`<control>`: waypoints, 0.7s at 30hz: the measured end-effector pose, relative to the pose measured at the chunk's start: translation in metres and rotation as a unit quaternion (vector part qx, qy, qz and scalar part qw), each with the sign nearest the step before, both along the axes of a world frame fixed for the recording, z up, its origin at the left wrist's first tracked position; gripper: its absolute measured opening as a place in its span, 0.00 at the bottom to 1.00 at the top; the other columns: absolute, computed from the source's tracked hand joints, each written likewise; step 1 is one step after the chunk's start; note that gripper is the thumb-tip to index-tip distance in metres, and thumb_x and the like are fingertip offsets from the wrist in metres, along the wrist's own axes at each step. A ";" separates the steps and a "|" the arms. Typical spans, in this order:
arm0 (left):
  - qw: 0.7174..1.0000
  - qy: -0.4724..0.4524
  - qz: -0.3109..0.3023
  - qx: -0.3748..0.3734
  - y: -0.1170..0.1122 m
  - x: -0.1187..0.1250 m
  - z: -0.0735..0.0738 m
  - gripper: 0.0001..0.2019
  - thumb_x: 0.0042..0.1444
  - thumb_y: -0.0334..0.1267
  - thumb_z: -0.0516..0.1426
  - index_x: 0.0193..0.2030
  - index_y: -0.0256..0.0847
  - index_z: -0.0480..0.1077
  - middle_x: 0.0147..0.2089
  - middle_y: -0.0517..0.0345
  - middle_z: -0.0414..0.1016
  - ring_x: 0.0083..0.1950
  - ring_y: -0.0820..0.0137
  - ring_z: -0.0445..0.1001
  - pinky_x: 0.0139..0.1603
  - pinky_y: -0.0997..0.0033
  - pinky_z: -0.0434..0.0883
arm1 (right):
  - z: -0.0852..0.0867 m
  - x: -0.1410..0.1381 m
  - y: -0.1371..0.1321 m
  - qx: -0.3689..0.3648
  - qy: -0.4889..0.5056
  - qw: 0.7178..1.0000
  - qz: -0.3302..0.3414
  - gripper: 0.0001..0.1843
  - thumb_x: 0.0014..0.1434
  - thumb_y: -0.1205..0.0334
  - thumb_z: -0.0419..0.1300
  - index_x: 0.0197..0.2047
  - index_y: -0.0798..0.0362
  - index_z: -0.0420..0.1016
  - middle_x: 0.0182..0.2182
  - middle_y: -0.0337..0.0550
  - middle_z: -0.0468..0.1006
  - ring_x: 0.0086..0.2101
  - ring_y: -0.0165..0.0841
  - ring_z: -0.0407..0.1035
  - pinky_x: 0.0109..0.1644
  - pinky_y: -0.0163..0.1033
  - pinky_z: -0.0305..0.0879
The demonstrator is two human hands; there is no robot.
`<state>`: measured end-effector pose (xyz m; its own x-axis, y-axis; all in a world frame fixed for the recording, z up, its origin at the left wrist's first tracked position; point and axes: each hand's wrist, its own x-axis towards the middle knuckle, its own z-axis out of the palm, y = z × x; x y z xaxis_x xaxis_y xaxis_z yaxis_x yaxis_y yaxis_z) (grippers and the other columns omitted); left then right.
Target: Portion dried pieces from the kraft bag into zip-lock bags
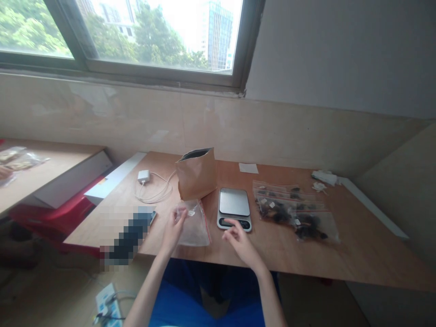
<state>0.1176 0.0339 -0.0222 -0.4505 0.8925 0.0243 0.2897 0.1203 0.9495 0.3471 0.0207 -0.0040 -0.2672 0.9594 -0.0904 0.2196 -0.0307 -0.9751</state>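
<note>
You can read no text: the panel [244, 225] on your scale [234, 202] and white labels [272, 204] among the bags [329, 222] are too small.

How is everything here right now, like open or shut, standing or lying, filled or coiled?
Brown paper bag: standing, top open
Clear zip bag: lying flat, by the left hand
Scale: lying flat, can't tell if it's on
Zip bags with dark pieces: filled, lying down
White cable: loosely coiled
White paper: lying flat
Power strip: plugged into
Window: can't tell if open or shut
</note>
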 end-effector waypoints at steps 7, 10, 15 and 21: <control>0.932 0.356 0.033 0.068 -0.008 0.025 -0.010 0.33 0.55 0.49 0.51 0.63 0.31 0.51 0.63 0.32 0.55 0.61 0.48 0.59 0.57 0.46 0.58 | -0.041 0.072 0.041 0.255 -0.197 0.892 -0.318 0.17 0.55 0.56 0.49 0.45 0.53 0.68 0.45 0.56 0.67 0.50 0.45 0.62 0.56 0.55 0.56; 0.909 0.405 0.041 0.084 -0.013 0.046 0.001 0.33 0.57 0.45 0.50 0.65 0.29 0.47 0.66 0.29 0.48 0.64 0.47 0.54 0.58 0.46 0.56 | -0.060 0.085 0.051 0.246 -0.304 0.848 -0.357 0.24 0.53 0.57 0.51 0.52 0.57 0.64 0.54 0.63 0.59 0.56 0.53 0.55 0.55 0.60 0.54; 0.881 0.465 0.020 0.091 -0.013 0.060 0.003 0.23 0.59 0.37 0.48 0.63 0.41 0.58 0.69 0.40 0.45 0.70 0.51 0.42 0.64 0.44 0.46 | -0.077 0.083 0.055 0.271 -0.401 0.806 -0.341 0.28 0.57 0.58 0.48 0.59 0.62 0.58 0.60 0.66 0.53 0.58 0.54 0.49 0.56 0.59 0.54; 0.843 0.520 -0.117 0.074 -0.008 0.046 -0.040 0.23 0.59 0.29 0.44 0.60 0.38 0.63 0.66 0.45 0.56 0.67 0.61 0.53 0.65 0.56 0.52 | -0.081 0.081 0.055 0.294 -0.415 0.784 -0.354 0.26 0.59 0.59 0.46 0.59 0.61 0.58 0.59 0.63 0.56 0.58 0.51 0.51 0.55 0.56 0.56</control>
<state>0.1634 0.0257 -0.0618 0.0703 0.9066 0.4160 0.9740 -0.1524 0.1676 0.4282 0.0755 -0.0848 0.2678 0.7816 0.5633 0.9181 -0.0297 -0.3953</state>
